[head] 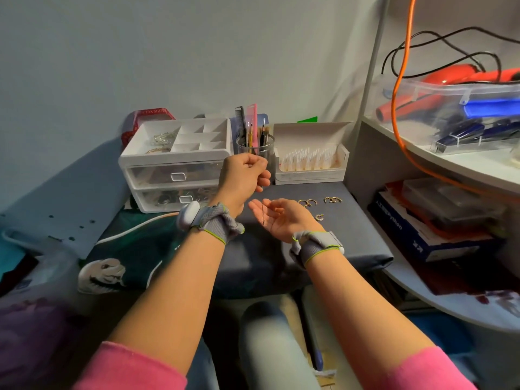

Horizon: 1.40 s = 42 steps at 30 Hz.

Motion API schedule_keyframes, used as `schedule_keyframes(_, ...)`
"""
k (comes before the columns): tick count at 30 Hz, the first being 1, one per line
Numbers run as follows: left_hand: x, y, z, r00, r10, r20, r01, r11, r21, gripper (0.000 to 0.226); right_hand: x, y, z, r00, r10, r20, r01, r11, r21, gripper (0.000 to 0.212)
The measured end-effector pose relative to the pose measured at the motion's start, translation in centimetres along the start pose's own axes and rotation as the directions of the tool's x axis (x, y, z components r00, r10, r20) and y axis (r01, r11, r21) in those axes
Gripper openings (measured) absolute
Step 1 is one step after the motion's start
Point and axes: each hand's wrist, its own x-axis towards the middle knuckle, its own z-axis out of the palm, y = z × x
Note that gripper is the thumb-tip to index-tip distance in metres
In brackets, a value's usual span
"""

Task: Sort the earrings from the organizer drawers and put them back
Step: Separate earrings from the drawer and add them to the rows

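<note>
View: head, the only one.
Landmark: organizer [174,161], white, w/ two clear drawers [171,176], both pushed in, and an open top tray [197,133] w/ dividers.
L hand [243,175]: raised just right of organizer, approx level w/ the upper drawer. Fingers curled, tips pinching the top of a drop earring [262,206].
R hand [278,219]: lower, right of organizer and nearer the person. Palm up, fingers loose and spread, gripping nothing, cupped under the earring.
Earring place: hangs btwn the 2 hands, off organizer's front right corner, over the grey pad [351,235].
Long axis: near vertical, slight lean. Thin, thread-like.
Pointing: top end at L fingertips. Bottom end w/ small dark tip points down at R palm; touching skin or just above, can't tell.
Hoops [308,202]: gold, in small groups on the pad, farther right of organizer, apart from both hands.
Step (my read): sorting phase, one long piece held up for a look. Put-back not begun, since both drawers are closed.
Next move needs: lower it w/o tangling, lay it flat and straight right of organizer, clear of the hoops, prob. beside its match. R palm can catch the tail end first.
</note>
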Motion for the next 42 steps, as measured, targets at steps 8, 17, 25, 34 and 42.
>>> schedule_keyframes(8,-0.1,-0.7,0.2,0.998,-0.045,-0.036,0.045,0.999,-0.014,0.011,-0.1,-0.4,-1.0,0.996,0.086,0.023,-0.087,0.996,0.024,0.024)
schedule_keyframes(17,0.0,-0.8,0.3,0.993,-0.06,-0.099,0.06,0.998,-0.001,0.012,0.0,-0.2,-1.2,0.996,0.074,0.054,-0.08,0.989,0.123,0.02)
schedule_keyframes(25,0.3,-2.2,0.2,0.977,-0.09,-0.196,0.1,0.994,0.042,0.017,-0.1,-0.6,-1.6,1.0,0.004,0.006,-0.005,0.983,0.186,0.02)
schedule_keyframes(34,0.5,-3.4,0.2,0.961,-0.092,-0.261,0.133,0.98,0.146,0.026,-0.4,-1.3,-1.7,0.999,-0.044,-0.02,0.048,0.971,0.232,0.02)
schedule_keyframes(42,0.8,-6.1,-0.4,0.943,-0.137,-0.305,0.208,0.954,0.216,0.025,-0.4,-1.4,-2.0,0.989,-0.129,-0.077,0.137,0.984,0.115,0.019)
